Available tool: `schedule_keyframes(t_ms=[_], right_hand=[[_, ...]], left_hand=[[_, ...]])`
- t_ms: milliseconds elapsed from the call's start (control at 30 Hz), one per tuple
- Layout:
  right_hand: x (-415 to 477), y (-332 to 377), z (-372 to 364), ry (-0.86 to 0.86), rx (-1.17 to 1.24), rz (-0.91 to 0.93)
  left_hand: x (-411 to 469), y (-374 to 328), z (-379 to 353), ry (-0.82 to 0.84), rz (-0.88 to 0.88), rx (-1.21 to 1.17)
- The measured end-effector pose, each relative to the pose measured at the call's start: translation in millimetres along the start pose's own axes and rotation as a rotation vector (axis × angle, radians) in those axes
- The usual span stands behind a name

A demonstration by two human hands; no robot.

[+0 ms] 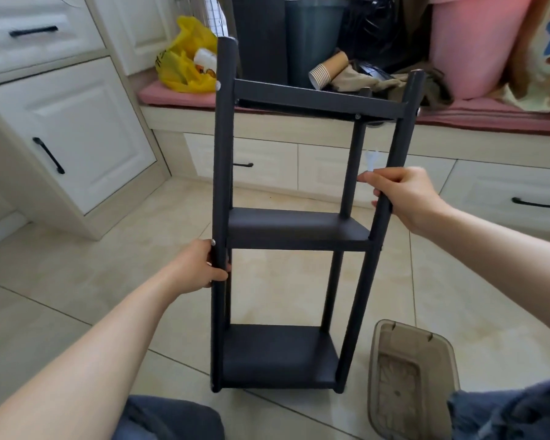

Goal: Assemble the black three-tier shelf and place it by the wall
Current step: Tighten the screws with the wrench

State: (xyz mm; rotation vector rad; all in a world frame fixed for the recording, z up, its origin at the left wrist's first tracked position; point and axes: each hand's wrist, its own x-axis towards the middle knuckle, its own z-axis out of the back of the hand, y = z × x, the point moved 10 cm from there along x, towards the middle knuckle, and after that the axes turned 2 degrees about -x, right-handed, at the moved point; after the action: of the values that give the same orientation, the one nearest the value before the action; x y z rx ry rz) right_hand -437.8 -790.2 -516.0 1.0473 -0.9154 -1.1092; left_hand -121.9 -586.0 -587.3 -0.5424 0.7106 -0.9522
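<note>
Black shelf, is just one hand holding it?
No, the left hand grips the black shelf by its left post and the right hand grips its right post.

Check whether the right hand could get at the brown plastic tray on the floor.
Probably yes, once it lets go: the right hand grips the shelf by its right front post; the tray lies uncovered on the floor beside that post's foot, below the forearm.

The black shelf (296, 230) stood upright on the tiled floor (108, 281). The left hand (200, 268) gripped its near left post below the middle tier, and the right hand (404, 198) gripped the near right post. A clear plastic tray (410, 376) lay beside it.
</note>
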Motion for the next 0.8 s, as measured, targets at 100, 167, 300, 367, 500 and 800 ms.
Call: schedule_keyframes(t_ms=[100,167,300,367,500,800], right_hand=[[-7,18,-10,0.037,0.015,0.051],[-11,30,-12,0.027,0.015,0.094],[-19,53,-14,0.010,0.055,0.156],[-23,60,-17,0.025,0.090,0.159],[-35,68,-28,0.044,0.114,0.192],[-45,67,-40,0.046,0.111,0.191]], left_hand=[[3,9,6,-0.080,0.029,-0.027],[6,13,8,-0.134,0.039,-0.052],[13,19,10,-0.206,0.072,-0.117],[16,20,9,-0.224,0.094,-0.143],[16,25,7,-0.248,0.105,-0.150],[27,31,3,-0.301,0.093,-0.042]])
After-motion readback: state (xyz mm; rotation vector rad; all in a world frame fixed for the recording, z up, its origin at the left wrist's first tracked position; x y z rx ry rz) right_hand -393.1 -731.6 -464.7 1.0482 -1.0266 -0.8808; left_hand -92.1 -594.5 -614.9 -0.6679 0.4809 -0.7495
